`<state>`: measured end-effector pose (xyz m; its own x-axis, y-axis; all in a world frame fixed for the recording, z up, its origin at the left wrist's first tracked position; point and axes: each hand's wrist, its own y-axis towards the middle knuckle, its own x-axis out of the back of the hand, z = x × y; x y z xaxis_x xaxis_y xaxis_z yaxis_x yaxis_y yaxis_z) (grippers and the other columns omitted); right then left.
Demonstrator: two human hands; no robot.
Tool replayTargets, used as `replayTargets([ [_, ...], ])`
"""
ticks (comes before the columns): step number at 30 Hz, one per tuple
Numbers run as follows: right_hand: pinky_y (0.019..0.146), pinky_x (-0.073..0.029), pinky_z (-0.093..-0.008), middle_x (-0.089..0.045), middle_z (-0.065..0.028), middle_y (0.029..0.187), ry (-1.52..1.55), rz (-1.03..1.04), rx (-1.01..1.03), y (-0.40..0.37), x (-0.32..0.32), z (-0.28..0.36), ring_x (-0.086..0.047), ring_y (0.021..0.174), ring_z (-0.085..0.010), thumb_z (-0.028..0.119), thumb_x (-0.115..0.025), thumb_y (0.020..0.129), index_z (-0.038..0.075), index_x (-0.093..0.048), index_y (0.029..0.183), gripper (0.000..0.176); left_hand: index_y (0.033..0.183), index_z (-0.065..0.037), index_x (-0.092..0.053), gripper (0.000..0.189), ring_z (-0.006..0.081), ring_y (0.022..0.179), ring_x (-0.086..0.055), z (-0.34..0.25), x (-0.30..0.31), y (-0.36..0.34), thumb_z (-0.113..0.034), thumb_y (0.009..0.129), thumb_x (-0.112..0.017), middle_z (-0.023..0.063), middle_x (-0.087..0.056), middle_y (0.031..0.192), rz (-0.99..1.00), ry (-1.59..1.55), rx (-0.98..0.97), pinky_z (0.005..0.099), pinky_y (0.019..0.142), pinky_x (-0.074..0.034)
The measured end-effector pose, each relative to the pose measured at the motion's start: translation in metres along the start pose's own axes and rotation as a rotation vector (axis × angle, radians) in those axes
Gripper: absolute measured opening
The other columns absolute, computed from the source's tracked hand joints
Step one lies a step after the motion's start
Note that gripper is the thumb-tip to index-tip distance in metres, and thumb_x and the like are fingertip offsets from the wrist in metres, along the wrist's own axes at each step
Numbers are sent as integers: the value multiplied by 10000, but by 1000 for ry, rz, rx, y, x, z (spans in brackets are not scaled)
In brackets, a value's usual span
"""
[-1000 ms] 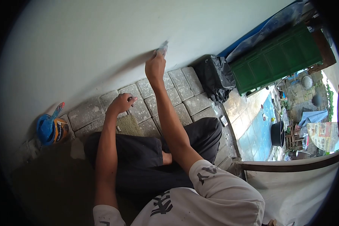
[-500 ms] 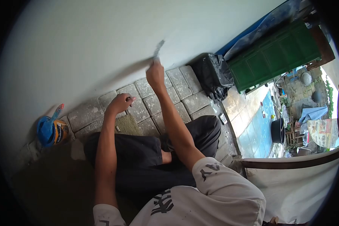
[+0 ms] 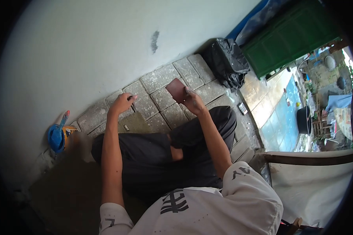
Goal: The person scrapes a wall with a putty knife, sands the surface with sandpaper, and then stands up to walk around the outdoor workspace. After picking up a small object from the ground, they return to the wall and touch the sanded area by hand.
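My right hand (image 3: 195,102) pinches a reddish-brown piece of sandpaper (image 3: 177,91) by one edge, above the paving blocks and away from the wall. To its left, my left hand (image 3: 122,103) hovers over the blocks near the wall's foot with its fingers curled in. A dark spot shows between those fingers, and I cannot make out what it is. On the white wall (image 3: 102,43) there is a grey rough patch (image 3: 155,42), above and left of the sandpaper.
A blue-smeared paint can (image 3: 56,138) with a paintbrush (image 3: 64,120) stands at the left by the wall. A black plastic-covered box (image 3: 226,62) and a green panel (image 3: 292,39) are at the right. Grey paving blocks (image 3: 159,78) lie before my crossed legs.
My right hand has come off the wall patch, back and to the right, and the sandpaper now shows. My left hand stays curled in nearly the same place. The view has shifted slightly.
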<state>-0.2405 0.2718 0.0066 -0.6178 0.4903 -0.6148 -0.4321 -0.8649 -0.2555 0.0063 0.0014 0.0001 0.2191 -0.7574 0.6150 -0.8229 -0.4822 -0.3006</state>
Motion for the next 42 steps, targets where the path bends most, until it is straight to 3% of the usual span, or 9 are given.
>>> replayTargets([
  [8, 920, -511, -468, -593, -111, 1248, 52, -34, 7, 19, 14, -19, -608, 1075, -260, 350, -503, 1054, 36, -508, 1345, 429, 1080, 2, -704, 440, 168, 608, -587, 24, -7, 2, -410, 1006, -569, 94, -692, 784, 11, 13, 32, 367, 670, -491],
  [11, 849, -514, -431, -660, -91, 1093, -119, -267, 76, 24, 8, -29, -634, 970, -231, 375, -509, 1053, 16, -604, 1198, 399, 1079, 11, -699, 418, 157, 596, -581, 21, -6, -6, -381, 1010, -571, 90, -701, 796, -4, 15, 20, 349, 648, -491],
  [13, 813, -510, -445, -705, -154, 1012, -778, -265, 279, 39, 25, -45, -662, 901, -320, 297, -508, 1050, -14, -652, 1097, 345, 1081, 11, -698, 407, 151, 590, -577, 16, -4, -12, -369, 1012, -570, 86, -704, 799, -11, 35, 38, 340, 637, -490],
  [14, 813, -510, -445, -705, -154, 1012, -766, -263, 279, 39, 26, -53, -662, 901, -320, 297, -508, 1050, -14, -652, 1097, 345, 1079, 14, -698, 405, 147, 591, -576, 14, -4, -16, -365, 1012, -571, 81, -704, 795, -2, 21, 36, 334, 628, -488],
  [16, 800, -511, -460, -705, -215, 913, -1279, -440, 390, 31, 15, -55, -658, 843, -412, 267, -526, 1013, 1, -683, 1017, 309, 1077, 16, -698, 402, 143, 593, -575, 15, -5, -21, -360, 1012, -572, 75, -704, 792, 4, 14, 36, 328, 620, -486],
  [17, 794, -498, -516, -682, -255, 982, -1274, -405, 490, 29, 13, -50, -620, 894, -481, 234, -527, 987, 26, -681, 1023, 261, 1072, 19, -697, 400, 140, 594, -575, 15, -6, -24, -357, 1012, -572, 74, -705, 793, 0, 14, 30, 323, 617, -485],
  [20, 797, -490, -541, -674, -261, 950, -1359, -568, 541, 22, 7, -48, -622, 893, -469, 231, -526, 986, 33, -679, 1017, 253, 1064, 26, -695, 397, 138, 594, -576, 13, -4, -27, -349, 1012, -573, 76, -706, 794, -13, 12, 37, 319, 613, -486],
  [29, 780, -487, -555, -659, -298, 896, -1161, -553, 350, 23, 10, -50, -630, 882, -492, 257, -550, 969, -28, -671, 925, 312, 1022, 41, -688, 404, 147, 593, -591, 12, -6, -42, -344, 1013, -567, 85, -704, 795, -3, 37, 59, 327, 622, -494],
  [42, 779, -488, -548, -661, -306, 885, -1132, -502, 365, 23, 6, -47, -633, 866, -497, 230, -557, 963, -45, -685, 922, 305, 1087, 30, -686, 363, 128, 645, -572, -2, -2, -42, -304, 1022, -559, 64, -699, 829, 7, 74, 88, 313, 656, -487],
])
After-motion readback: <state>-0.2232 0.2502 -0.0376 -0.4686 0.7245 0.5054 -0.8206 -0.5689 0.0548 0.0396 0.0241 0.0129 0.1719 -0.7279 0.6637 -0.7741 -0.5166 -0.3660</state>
